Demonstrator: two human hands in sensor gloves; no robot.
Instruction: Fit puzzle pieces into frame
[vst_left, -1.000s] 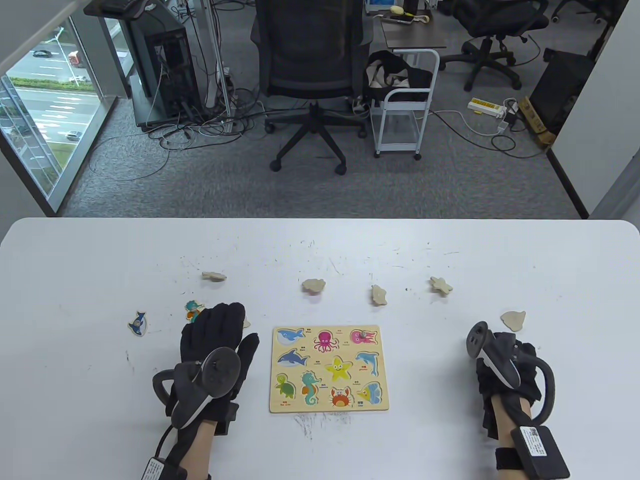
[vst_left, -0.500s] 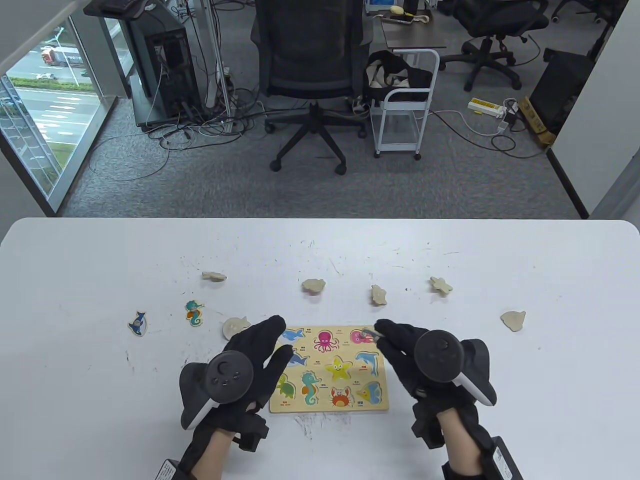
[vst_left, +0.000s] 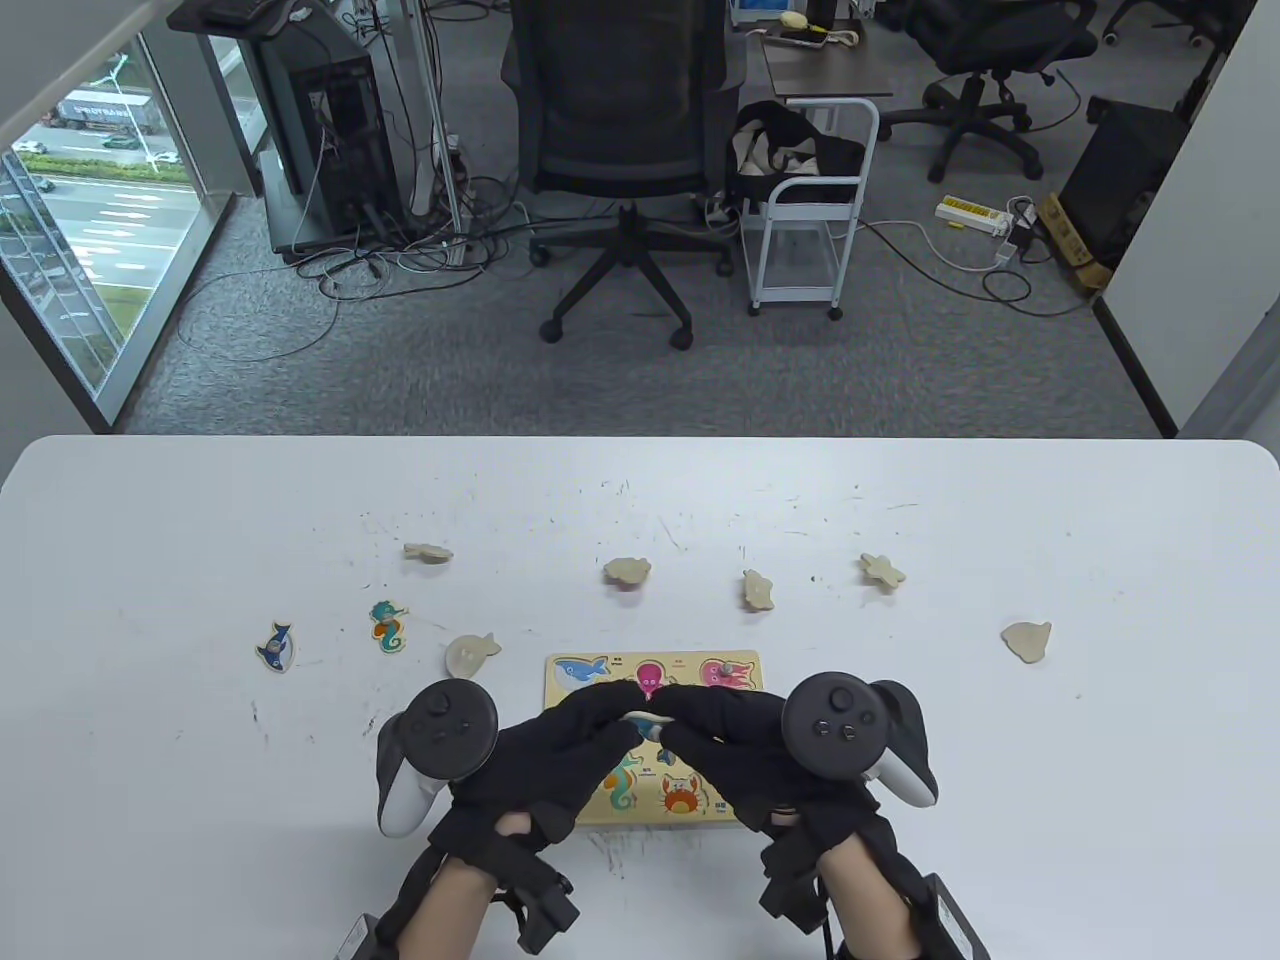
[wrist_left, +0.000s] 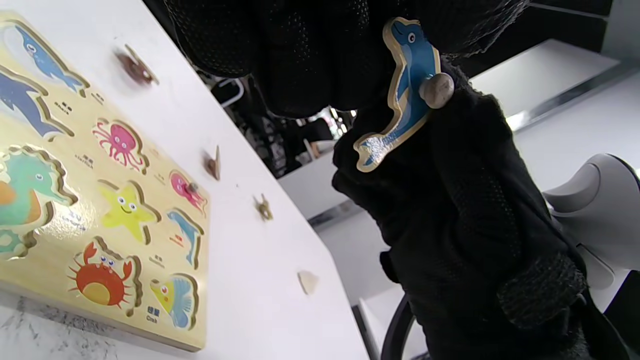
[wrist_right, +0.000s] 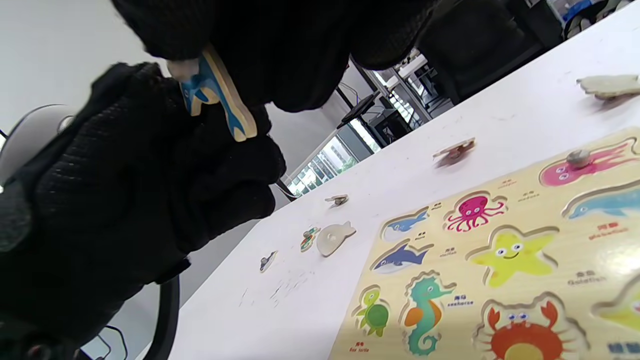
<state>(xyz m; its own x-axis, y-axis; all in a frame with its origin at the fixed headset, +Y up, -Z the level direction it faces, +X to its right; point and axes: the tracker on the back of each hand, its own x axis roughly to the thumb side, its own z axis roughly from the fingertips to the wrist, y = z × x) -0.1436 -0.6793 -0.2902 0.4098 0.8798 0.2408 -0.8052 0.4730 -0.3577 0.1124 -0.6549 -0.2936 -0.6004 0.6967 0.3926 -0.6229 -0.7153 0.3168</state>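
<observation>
dolphin piece held above the frame

both hands meet over the puzzle frame (vst_left: 600, 668): the left hand (vst_left: 560, 760) and right hand (vst_left: 730, 745) pinch one blue dolphin piece (wrist_left: 407, 90) between their fingertips, clear of the board. loose pieces lie scattered on the white table (vst_left: 150, 560), a seahorse piece (vst_left: 388, 625) among them.

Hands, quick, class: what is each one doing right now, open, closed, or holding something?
Left hand: fingers on the dolphin piece, held above the board.
Right hand: pinches the same dolphin piece.
</observation>
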